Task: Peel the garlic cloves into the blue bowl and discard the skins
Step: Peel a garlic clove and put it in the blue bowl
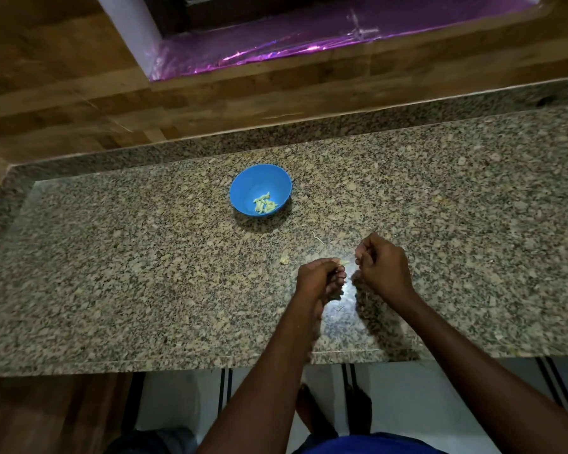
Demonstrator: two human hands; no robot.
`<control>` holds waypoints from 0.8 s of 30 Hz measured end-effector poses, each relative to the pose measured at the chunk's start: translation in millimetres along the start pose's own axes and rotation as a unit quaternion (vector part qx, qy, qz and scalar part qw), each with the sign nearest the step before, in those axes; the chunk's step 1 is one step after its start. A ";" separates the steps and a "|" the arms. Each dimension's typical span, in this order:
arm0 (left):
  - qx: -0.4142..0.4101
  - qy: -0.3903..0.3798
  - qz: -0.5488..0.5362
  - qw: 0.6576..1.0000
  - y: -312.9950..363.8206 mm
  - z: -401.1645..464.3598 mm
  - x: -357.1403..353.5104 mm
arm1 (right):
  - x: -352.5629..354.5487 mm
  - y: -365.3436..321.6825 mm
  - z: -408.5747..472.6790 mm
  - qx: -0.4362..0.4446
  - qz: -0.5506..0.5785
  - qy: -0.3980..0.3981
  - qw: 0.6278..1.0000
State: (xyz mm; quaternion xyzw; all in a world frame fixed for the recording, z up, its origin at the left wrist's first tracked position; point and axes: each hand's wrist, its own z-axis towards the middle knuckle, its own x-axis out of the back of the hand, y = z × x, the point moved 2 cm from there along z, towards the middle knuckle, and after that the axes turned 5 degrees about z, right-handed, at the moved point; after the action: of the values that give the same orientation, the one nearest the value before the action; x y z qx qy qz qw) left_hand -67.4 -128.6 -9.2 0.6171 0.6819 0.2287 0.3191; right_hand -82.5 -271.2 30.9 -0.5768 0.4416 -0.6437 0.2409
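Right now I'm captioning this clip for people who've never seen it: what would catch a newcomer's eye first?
The blue bowl stands out at mid-counter on the speckled granite counter, with a small heap of peeled garlic cloves inside. Nearer the front edge, both hands work close together: the left hand pinches a pale clove, the right hand curled beside it. Purple foil gleams on the ledge behind.
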 end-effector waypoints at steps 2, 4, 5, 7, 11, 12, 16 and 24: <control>-0.017 -0.015 -0.004 1.000 -1.9 -0.9 -2.1 | -1.8 10.2 2.8 -0.057 0.041 -0.015 0.997; -0.032 -0.025 -0.002 0.999 -5.0 -1.1 -2.4 | -2.6 16.0 3.2 -0.129 0.115 -0.025 0.985; -0.040 -0.027 0.002 0.999 -6.0 -1.3 -2.0 | -2.9 17.0 3.2 -0.158 0.148 -0.028 0.976; -0.052 -0.027 0.008 0.998 -7.3 -0.2 -1.0 | -2.1 16.8 2.4 -0.205 0.190 -0.031 0.960; -0.066 -0.026 0.023 0.997 -8.4 1.8 -1.9 | -1.3 20.1 2.1 -0.204 0.165 -0.054 0.963; -0.069 -0.026 0.026 0.997 -8.1 1.7 -2.9 | -0.8 22.5 2.5 -0.199 0.151 -0.057 0.967; -0.084 -0.024 0.035 0.996 -3.9 0.3 -6.7 | 1.3 25.8 5.3 -0.178 0.170 -0.049 0.968; -0.109 -0.019 0.080 0.991 1.9 4.2 -11.8 | 3.2 25.3 13.1 -0.171 0.192 -0.056 0.965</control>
State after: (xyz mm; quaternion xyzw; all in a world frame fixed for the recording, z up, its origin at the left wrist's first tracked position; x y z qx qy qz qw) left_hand -62.6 -140.3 -8.9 0.6355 0.5952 0.3148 0.3779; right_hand -75.7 -290.1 10.5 -0.5490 0.6334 -0.4665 0.2823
